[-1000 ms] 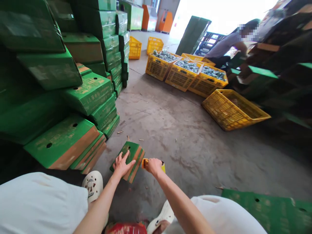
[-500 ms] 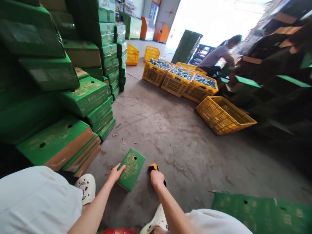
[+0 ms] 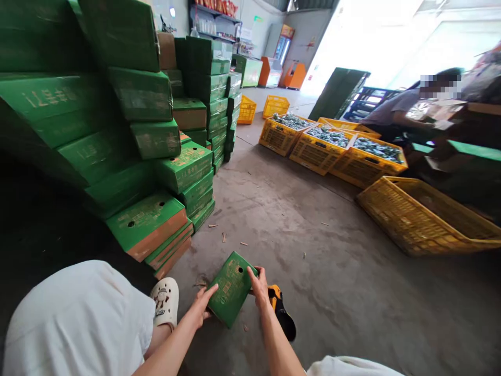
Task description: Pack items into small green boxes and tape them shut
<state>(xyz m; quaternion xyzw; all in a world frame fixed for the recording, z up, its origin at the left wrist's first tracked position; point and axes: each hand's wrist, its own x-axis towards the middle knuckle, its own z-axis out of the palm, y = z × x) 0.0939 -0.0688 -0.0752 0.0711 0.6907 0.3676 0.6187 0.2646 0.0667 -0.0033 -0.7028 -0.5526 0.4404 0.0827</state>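
A small green cardboard box (image 3: 230, 293) with gold print and a round hole is between my hands, tilted over the floor. My left hand (image 3: 201, 308) grips its left edge, thumb on top and fingers partly hidden below. On the opposite edge my right hand (image 3: 259, 287) is closed, its thumb on the top face. Just right of that wrist lies an orange-and-black hand tool (image 3: 285, 319), perhaps a tape dispenser, on the concrete floor.
Green cartons (image 3: 151, 216) stand in tall stacks on the left. Yellow crates (image 3: 313, 156) filled with small shiny packets stand ahead, and another yellow crate (image 3: 415, 222) sits tilted at right. A person (image 3: 391, 112) works behind them. My white clog (image 3: 166, 300) is near the box.
My right hand has let go of the orange-and-black tool, now on the floor, and has taken the box's right side. The view has swung left.
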